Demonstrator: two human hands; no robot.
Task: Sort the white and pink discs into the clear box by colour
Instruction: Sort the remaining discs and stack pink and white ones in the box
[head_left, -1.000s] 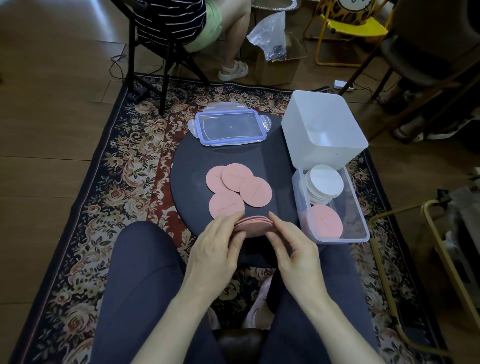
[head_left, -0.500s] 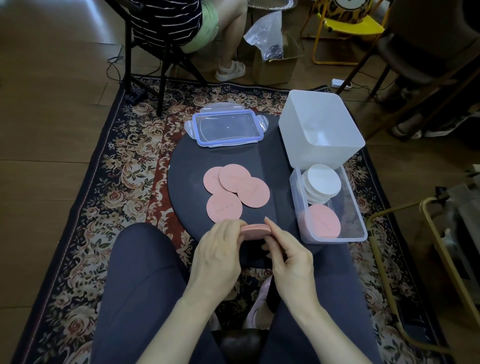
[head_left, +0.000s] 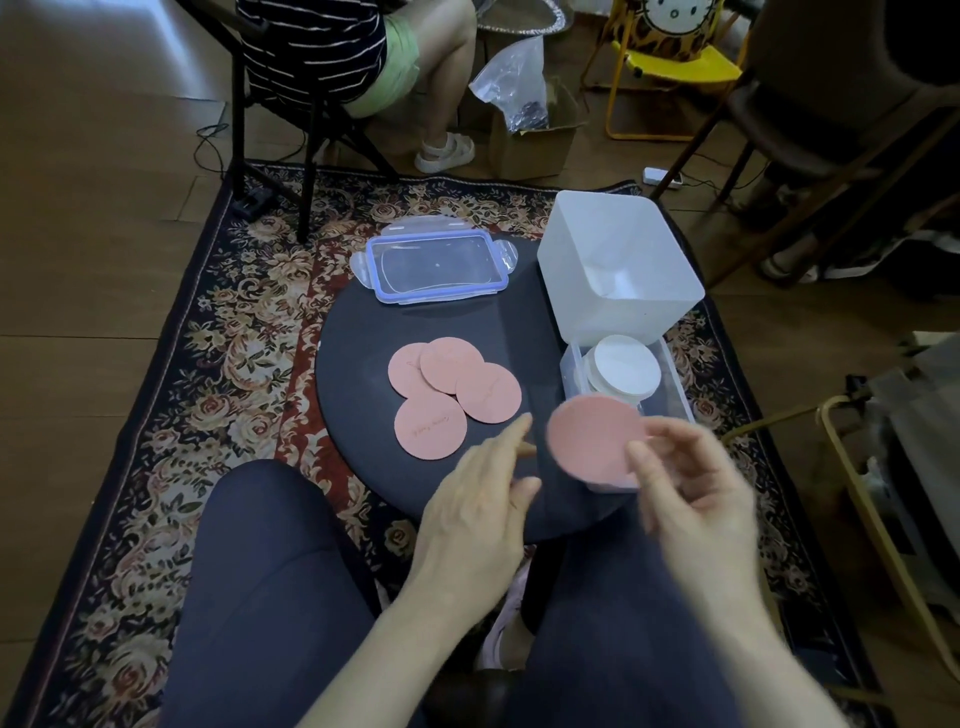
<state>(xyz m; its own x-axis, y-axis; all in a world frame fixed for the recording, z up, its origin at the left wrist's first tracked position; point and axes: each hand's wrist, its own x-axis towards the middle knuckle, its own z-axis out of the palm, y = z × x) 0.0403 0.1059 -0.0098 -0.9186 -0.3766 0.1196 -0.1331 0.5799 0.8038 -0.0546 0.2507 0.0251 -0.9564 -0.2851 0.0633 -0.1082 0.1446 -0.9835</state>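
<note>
From the head view, the right hand (head_left: 691, 483) pinches a stack of flat pink discs (head_left: 595, 436) just over the near end of the clear plastic box (head_left: 675, 364), whose far end holds the round white discs (head_left: 626, 366). The left hand (head_left: 478, 499) hangs relaxed, fingers loose, holding nothing. I'd say the stack goes down next; four loose pink discs (head_left: 452, 392) wait on the dark round table (head_left: 358, 332). Their faint writing is unreadable.

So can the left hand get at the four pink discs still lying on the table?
Probably yes: the left hand is open and holds nothing, just beside the four pink discs on the round table, with nothing between them.
</note>
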